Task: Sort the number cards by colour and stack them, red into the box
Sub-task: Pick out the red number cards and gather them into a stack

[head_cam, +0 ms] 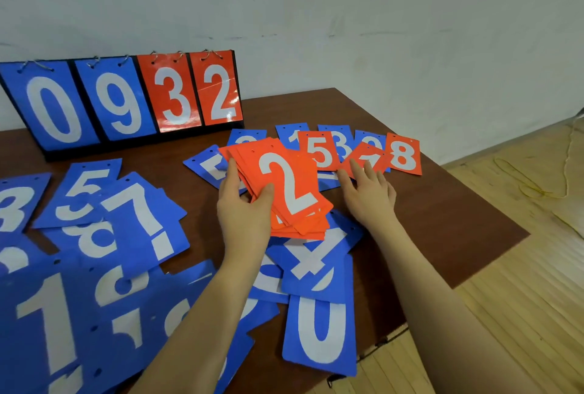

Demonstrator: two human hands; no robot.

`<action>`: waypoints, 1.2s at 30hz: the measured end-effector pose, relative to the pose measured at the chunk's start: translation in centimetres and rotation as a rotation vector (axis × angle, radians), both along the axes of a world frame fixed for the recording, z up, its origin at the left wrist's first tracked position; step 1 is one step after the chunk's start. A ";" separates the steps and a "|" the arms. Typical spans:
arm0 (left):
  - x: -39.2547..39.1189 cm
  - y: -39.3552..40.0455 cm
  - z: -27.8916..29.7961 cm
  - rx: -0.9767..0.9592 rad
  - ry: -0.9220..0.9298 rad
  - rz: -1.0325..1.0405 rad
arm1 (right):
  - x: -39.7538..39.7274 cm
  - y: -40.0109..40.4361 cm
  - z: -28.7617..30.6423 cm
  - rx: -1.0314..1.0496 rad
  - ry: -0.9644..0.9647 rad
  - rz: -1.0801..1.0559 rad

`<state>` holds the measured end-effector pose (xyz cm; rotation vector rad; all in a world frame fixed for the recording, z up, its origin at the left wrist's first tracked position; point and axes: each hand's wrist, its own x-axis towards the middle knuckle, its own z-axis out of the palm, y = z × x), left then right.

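My left hand (243, 207) grips a stack of red number cards (294, 191) with a white 2 on top, thumb on the face, held just above the table. My right hand (368, 191) lies flat with straight fingers, its fingertips on a tilted red card (371, 156) at the back right. Beside that card lie a red 5 (319, 150) and a red 8 (404, 155) among blue cards. Several blue number cards (104, 235) are spread over the left and front of the table. No box is in view.
A black flip scoreboard (126, 100) showing blue 0 and 9 and red 3 and 2 stands at the back left by the white wall. The brown table (458, 220) ends at the right over a wooden floor with a yellow cord (537, 185).
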<state>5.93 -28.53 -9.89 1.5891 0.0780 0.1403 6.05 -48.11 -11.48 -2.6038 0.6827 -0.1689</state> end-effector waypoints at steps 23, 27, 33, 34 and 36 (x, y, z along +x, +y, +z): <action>-2.4 3.6 -0.5 0.091 -0.007 0.067 | -3.6 5.6 0.8 0.066 0.040 -0.131; -2.2 3.8 -0.3 0.084 -0.034 0.076 | -2.5 5.6 1.1 0.163 0.068 -0.197; -2.7 4.7 -0.6 0.073 -0.021 0.103 | -4.5 6.5 1.7 0.446 -0.480 -0.098; -2.8 4.8 -0.6 0.075 -0.022 0.104 | -5.0 7.0 1.9 0.509 -0.567 -0.094; -3.1 4.9 -0.7 0.081 -0.033 0.112 | -5.7 7.9 2.4 0.582 -0.685 -0.092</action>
